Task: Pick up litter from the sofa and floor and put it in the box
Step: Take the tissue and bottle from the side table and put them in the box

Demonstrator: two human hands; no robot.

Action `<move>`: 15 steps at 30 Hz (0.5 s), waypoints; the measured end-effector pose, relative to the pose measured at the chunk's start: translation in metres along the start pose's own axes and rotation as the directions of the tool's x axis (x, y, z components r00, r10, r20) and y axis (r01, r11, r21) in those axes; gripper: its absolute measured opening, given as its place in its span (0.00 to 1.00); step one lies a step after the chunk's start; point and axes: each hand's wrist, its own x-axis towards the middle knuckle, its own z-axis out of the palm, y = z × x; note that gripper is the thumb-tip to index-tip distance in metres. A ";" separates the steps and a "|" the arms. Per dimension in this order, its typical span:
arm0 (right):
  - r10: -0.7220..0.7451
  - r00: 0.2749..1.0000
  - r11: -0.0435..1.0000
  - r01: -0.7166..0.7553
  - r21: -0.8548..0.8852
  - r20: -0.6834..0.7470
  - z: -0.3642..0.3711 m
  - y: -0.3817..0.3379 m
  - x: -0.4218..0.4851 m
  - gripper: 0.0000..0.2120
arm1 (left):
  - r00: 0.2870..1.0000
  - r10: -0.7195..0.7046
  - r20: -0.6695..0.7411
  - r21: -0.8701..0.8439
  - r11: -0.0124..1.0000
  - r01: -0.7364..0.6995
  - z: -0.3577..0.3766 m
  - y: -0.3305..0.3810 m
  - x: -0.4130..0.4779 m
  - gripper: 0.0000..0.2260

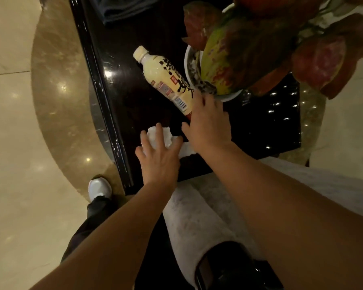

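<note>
Left hand [158, 160] spread on tissue [161, 136], right hand [208, 124] open beside bottle [166, 80]: careless reach may roll bottle off tabletop [134, 105].

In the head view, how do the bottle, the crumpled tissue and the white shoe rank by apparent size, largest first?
1. Bottle.
2 and 3. Tissue and shoe: look alike; hands partly cover the tissue, and the shoe lies lower, so unsure.
</note>
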 end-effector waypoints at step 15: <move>0.241 0.959 0.943 -0.267 0.199 0.148 -0.024 -0.034 -0.039 0.35 | 0.993 0.092 -0.074 -0.096 0.990 -0.099 -0.071 -0.067 0.003 0.12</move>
